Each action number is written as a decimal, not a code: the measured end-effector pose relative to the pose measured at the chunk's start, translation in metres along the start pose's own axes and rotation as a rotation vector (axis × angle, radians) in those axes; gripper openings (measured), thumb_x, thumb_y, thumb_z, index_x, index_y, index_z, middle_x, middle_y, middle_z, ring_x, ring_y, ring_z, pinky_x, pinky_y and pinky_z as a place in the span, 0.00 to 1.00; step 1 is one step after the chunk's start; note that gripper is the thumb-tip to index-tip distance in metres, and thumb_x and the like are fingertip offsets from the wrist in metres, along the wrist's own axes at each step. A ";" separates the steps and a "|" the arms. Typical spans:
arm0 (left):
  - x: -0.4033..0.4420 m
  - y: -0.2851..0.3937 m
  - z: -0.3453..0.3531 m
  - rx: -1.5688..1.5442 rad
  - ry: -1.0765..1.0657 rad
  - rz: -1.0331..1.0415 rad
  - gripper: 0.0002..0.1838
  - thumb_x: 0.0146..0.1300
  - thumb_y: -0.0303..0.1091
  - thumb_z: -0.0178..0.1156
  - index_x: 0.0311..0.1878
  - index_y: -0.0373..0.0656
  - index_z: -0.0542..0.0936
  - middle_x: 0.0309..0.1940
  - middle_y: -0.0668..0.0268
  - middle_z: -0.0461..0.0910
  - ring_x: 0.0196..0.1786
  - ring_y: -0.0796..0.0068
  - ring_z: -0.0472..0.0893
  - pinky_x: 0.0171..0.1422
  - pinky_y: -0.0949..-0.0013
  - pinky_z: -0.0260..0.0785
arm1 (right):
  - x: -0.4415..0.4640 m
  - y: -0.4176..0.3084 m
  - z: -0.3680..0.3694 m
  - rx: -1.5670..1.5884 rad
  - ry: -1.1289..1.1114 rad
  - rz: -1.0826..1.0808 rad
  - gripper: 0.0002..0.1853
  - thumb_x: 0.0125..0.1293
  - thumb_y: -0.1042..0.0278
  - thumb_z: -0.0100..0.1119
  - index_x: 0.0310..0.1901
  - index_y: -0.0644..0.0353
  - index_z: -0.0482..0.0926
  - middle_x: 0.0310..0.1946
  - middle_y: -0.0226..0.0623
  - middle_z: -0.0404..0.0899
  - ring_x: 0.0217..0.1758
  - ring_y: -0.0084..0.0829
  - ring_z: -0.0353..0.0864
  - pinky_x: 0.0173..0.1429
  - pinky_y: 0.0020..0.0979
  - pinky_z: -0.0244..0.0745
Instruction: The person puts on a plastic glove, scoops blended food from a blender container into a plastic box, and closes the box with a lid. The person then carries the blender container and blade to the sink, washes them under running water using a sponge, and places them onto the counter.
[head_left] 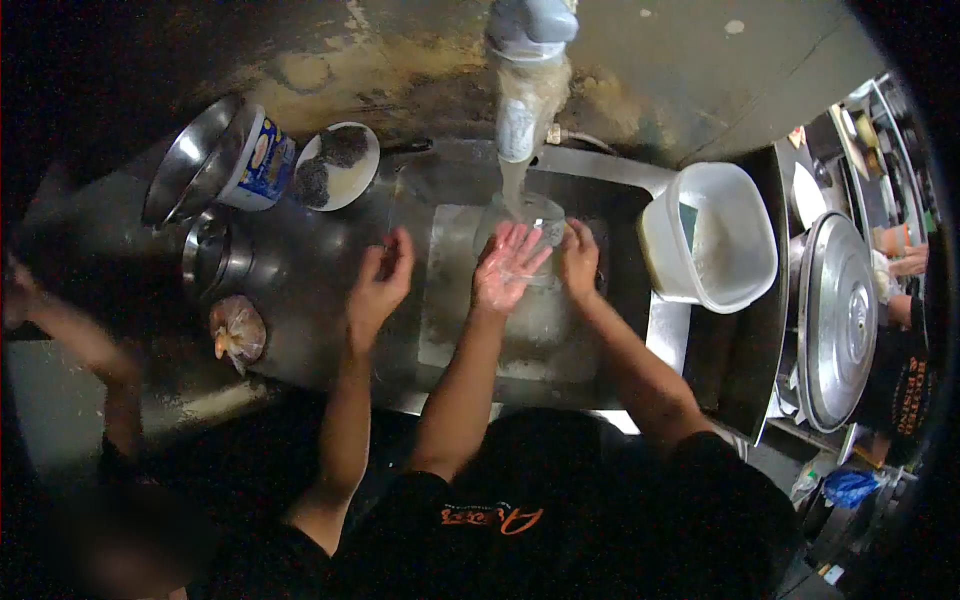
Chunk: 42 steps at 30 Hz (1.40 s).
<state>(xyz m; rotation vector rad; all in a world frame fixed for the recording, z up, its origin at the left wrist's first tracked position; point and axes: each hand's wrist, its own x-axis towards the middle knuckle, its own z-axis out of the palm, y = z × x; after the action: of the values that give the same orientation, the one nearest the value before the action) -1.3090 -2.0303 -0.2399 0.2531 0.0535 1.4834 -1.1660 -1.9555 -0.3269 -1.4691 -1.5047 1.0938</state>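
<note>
one wet left hand (503,285) spreads its fingers (537,262) below the tap (517,130), holding nothing. the right hand (580,262) is by the clear bowl (540,212) in the sink (545,350); i cannot tell if it grips. water (513,185) runs, so the work looks partly done.

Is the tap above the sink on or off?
The tap is on: water falls from its spout toward the open left hand.

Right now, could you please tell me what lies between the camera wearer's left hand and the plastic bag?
A co-worker's hand lies between the left hand and the plastic bag, over the metal sink unit; this shows in the head view.
</note>
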 end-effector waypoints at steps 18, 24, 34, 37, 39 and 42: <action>-0.027 0.009 -0.091 0.290 0.460 -0.047 0.21 0.73 0.43 0.48 0.63 0.42 0.71 0.56 0.55 0.74 0.52 0.59 0.78 0.46 0.54 0.75 | 0.062 -0.108 0.090 -1.013 -0.512 -0.793 0.10 0.60 0.62 0.53 0.35 0.52 0.84 0.43 0.42 0.82 0.46 0.45 0.81 0.48 0.41 0.75; -0.012 0.016 -0.159 1.187 0.331 -0.352 0.23 0.72 0.43 0.50 0.66 0.43 0.68 0.61 0.54 0.72 0.57 0.57 0.77 0.46 0.54 0.75 | -0.028 -0.058 0.015 -0.194 -0.193 -0.627 0.14 0.64 0.64 0.57 0.47 0.62 0.80 0.49 0.40 0.80 0.53 0.37 0.78 0.58 0.33 0.70; -0.014 0.036 -0.079 0.285 0.298 -0.013 0.22 0.73 0.43 0.46 0.64 0.42 0.70 0.58 0.55 0.75 0.61 0.58 0.74 0.61 0.53 0.67 | -0.011 -0.009 -0.039 1.225 -0.599 0.723 0.31 0.67 0.45 0.54 0.62 0.61 0.69 0.54 0.41 0.77 0.54 0.37 0.79 0.61 0.44 0.74; -0.009 0.048 -0.081 0.310 0.387 -0.044 0.22 0.74 0.44 0.45 0.64 0.43 0.71 0.58 0.55 0.74 0.61 0.59 0.74 0.62 0.52 0.66 | -0.027 0.029 -0.043 1.540 -0.704 0.723 0.27 0.64 0.56 0.58 0.62 0.60 0.69 0.55 0.44 0.77 0.58 0.41 0.76 0.60 0.50 0.74; -0.007 0.044 -0.082 0.315 0.431 -0.042 0.22 0.74 0.45 0.45 0.64 0.43 0.71 0.59 0.56 0.74 0.61 0.59 0.73 0.62 0.52 0.65 | -0.041 -0.022 -0.040 1.455 -0.664 0.605 0.30 0.60 0.63 0.60 0.64 0.59 0.67 0.56 0.44 0.76 0.60 0.44 0.75 0.61 0.52 0.73; -0.008 0.033 -0.077 0.309 0.455 -0.001 0.22 0.74 0.46 0.43 0.63 0.43 0.71 0.59 0.56 0.74 0.62 0.59 0.72 0.63 0.51 0.64 | -0.037 -0.100 -0.034 1.254 -0.600 0.449 0.29 0.59 0.62 0.63 0.62 0.59 0.69 0.53 0.43 0.77 0.56 0.44 0.77 0.57 0.48 0.76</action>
<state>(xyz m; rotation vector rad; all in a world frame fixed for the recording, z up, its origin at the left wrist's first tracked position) -1.3563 -2.0258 -0.3092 0.1587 0.6509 1.5046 -1.1674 -1.9878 -0.2200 -0.5563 -0.4608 2.2934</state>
